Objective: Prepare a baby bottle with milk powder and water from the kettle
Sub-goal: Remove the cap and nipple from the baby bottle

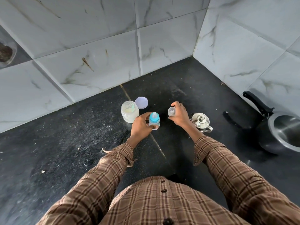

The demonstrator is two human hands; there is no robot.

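While standing at the dark stone tabletop (65,143), plaid shirt front and both checked sleeves (227,168) nearest the camera, arms reaching forward.

Left hand (142,125): fingers curled round the baby bottle (154,121), gripping its clear body low down. Bottle upright on the tabletop, blue collar and clear teat on top, teat pointing up. Contents not readable from this angle.

Right hand (179,115): raised a little, thumb and fingers wrapped round a small clear cap (171,111), open side roughly toward the bottle. Cap apart from the bottle, off to its right. Not resting on anything, as far as visible.

Just right of the right wrist: small steel kettle (201,121), lid on, knob up, handle partly visible at its near side. Partly hidden by the wrist.

Just left of the bottle, close to the left hand's knuckles: clear plastic jar (129,113), open, pale powder inside. Touching the hand or not, cannot tell. Behind the jar: its pale lilac lid (141,102), lying flat on the tabletop, just beside the jar rim.

Far right: black pressure cooker (279,132), no lid, long black handle toward the wall.

Behind everything: grey marbled wall tiles (97,46), corner at upper right.
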